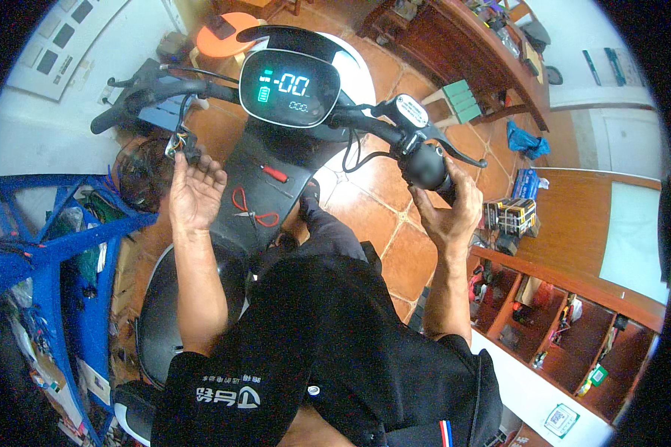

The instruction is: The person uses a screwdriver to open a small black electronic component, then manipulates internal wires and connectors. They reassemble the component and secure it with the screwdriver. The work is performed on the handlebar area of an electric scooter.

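While the right hand (456,212) curls round the black grip (446,189), lower right of the lit display (291,88), the left hand (196,192), well apart, holds a small wired unit (186,145) at the display's lower left.

Just left of centre, your black scooter footboard (278,200) carries a red-handled tool (274,173) farther off and red-handled scissors (253,216) nearer you.
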A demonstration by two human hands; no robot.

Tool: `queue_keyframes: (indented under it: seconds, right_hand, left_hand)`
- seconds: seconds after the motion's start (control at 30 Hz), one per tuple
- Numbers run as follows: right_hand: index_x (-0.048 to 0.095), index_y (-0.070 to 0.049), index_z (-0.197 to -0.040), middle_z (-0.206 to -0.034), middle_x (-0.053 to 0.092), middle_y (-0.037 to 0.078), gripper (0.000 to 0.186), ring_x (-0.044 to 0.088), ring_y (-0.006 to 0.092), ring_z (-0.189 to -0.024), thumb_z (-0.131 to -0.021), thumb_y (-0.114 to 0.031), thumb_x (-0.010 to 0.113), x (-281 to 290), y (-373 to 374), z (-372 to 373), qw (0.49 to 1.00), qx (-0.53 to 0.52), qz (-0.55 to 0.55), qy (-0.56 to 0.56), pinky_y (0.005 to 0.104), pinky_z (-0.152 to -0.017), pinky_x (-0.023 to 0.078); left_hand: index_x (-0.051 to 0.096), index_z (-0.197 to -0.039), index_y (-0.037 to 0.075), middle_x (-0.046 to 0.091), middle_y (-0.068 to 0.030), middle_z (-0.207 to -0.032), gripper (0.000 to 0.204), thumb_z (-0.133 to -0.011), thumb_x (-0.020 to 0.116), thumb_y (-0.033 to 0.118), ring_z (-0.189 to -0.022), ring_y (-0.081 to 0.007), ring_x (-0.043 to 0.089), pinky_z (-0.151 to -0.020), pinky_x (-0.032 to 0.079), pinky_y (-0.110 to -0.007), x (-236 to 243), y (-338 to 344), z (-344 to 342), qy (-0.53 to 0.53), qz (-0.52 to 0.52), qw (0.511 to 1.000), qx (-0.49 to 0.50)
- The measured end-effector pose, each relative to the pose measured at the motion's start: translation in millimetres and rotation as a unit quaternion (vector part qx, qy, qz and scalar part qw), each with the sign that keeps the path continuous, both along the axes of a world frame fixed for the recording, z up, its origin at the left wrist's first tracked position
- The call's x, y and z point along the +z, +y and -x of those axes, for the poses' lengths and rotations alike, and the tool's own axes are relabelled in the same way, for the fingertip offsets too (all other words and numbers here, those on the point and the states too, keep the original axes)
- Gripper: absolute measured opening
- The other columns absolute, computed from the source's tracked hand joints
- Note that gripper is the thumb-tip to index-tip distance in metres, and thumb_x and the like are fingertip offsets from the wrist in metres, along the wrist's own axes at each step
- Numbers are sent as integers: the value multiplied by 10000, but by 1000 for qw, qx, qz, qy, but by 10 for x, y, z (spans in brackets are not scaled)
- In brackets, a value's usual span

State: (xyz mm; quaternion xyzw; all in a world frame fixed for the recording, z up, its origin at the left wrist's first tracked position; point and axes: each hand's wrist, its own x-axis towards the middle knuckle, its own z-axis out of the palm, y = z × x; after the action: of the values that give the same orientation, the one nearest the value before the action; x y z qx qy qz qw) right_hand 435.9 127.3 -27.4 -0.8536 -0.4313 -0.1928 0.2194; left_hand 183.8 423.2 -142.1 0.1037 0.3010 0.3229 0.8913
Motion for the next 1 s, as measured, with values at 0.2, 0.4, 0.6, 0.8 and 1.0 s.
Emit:
queue_keyframes:
  seconds: [0.2,0.4,0.6,0.8,1.0]
  right_hand:
    - [607,-88,-1073,-988,652,63,626,623,242,-888,-536,-281,866,17,10,32,999,-35,6,3,370,-841,389]
    - [567,-100,-1131,-1031,638,81,694,593,268,-970,-537,-295,867,102,34,52,998,-44,45,16,413,-885,368]
    - [626,-52,-1053,-1021,628,128,482,605,287,-889,-629,-202,800,139,363,550,927,290,-193,142,380,-750,477]
    - [623,-42,-1047,-1004,611,161,318,561,347,-994,-776,-188,702,-692,2080,1156,892,296,-183,289,414,-864,465]
    - [662,-39,-947,-866,628,131,250,620,313,-812,-724,-123,739,-868,2483,1277,828,360,-189,386,389,-729,503]
  left_hand:
    - [591,-1059,56,615,-45,-860,380,-914,581,408,-845,-197,594,-769,502,-350,-19,-7,-27,15,7,1000,-1]
    - [568,-1034,52,591,-37,-892,361,-921,573,395,-854,-190,565,-771,475,-341,66,-17,-60,28,26,999,5]
    - [600,-1057,63,624,-33,-852,403,-895,602,432,-832,-189,595,-749,485,-337,86,-23,17,30,12,999,5]
    - [590,-1118,102,623,-37,-971,401,-933,525,451,-883,-180,580,-786,485,-351,70,-5,11,34,-23,999,-10]
    - [567,-1123,53,616,-85,-1071,459,-937,508,469,-1024,-217,574,-882,466,-391,287,-35,-36,46,-48,997,33]
